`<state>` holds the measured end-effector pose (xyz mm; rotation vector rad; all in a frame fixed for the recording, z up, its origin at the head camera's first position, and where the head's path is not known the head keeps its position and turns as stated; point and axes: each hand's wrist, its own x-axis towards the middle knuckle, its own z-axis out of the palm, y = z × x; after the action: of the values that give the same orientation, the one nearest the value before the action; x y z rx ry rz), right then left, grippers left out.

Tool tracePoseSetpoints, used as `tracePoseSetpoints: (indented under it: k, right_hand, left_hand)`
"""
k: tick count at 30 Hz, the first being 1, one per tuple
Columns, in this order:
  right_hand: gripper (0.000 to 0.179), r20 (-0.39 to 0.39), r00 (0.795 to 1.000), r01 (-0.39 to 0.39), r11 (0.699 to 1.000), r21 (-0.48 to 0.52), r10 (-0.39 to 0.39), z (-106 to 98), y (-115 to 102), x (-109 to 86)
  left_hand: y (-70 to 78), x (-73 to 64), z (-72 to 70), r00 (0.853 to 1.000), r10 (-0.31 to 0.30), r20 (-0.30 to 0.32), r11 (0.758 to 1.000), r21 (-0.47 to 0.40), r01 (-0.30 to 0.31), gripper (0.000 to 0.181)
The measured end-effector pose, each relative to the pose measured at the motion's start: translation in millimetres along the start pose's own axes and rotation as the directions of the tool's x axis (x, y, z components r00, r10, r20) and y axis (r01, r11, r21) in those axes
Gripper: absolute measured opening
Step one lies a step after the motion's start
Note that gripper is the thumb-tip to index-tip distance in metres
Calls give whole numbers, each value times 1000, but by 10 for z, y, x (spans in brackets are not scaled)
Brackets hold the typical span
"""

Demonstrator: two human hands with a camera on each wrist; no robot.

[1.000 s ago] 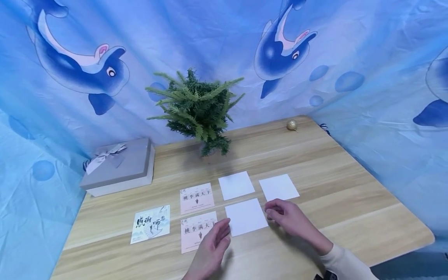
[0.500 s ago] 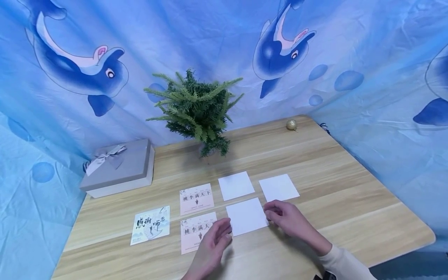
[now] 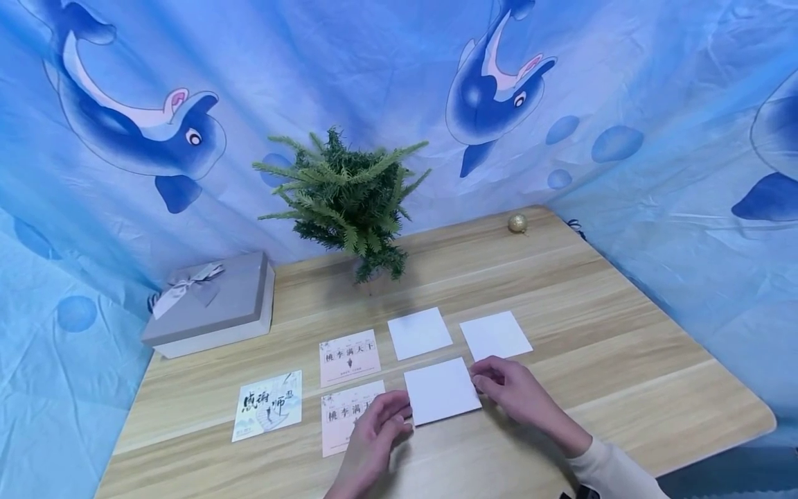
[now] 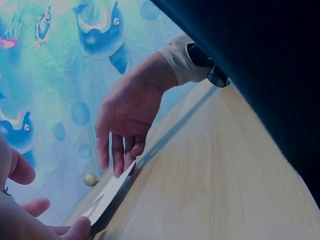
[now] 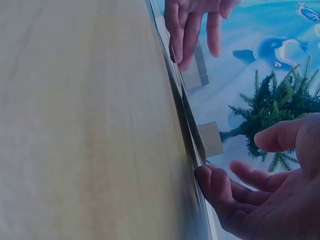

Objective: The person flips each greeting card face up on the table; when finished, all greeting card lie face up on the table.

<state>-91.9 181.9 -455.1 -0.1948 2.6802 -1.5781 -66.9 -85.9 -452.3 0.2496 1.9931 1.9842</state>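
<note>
A blank white card (image 3: pixel 442 391) in the front row lies between both hands, its near edge slightly raised. My left hand (image 3: pixel 374 433) is at its left edge, fingertips touching it. At the right edge, my right hand (image 3: pixel 514 391) touches it with its fingertips. In the right wrist view, the right thumb (image 5: pixel 277 137) stands well apart from the card. The left wrist view shows the card (image 4: pixel 112 192) edge-on, spanning the fingertips of both hands with a dark shadow under it. A pink printed card (image 3: pixel 339 426) is partly hidden behind the left hand.
Two more blank cards, a left one (image 3: pixel 420 334) and a right one (image 3: pixel 497 335), lie behind. Another pink card (image 3: pixel 349 357) and a calligraphy card (image 3: pixel 268 405) are to the left. A grey gift box (image 3: pixel 215 294), small fir tree (image 3: pixel 349 194) and gold ball (image 3: pixel 517 223) stand farther back.
My left hand has moved in to the white card's left edge, and the right fingertips stay at its right side. The card's near edge has risen slightly from the table.
</note>
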Motion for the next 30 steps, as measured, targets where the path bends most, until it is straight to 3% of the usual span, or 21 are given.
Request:
tracePoseSetpoints:
  k: [7, 16, 23, 30]
  right_hand:
    - [16, -23, 1000, 8, 1000, -9, -8, 13, -1, 8]
    - [14, -44, 997, 69, 998, -3, -69, 10, 13, 16]
    - [13, -49, 995, 89, 996, 0, -89, 30, 14, 14]
    - [19, -68, 988, 143, 990, 6, -142, 37, 22, 15]
  left_hand:
    - [-6, 8, 4, 1000, -5, -8, 998, -58, 4, 41]
    - [14, -4, 13, 999, 17, -49, 1000, -24, -18, 37]
    - [10, -1, 17, 995, 73, -72, 991, -107, -80, 36]
    - [46, -17, 4, 993, 64, -99, 989, -127, -76, 36]
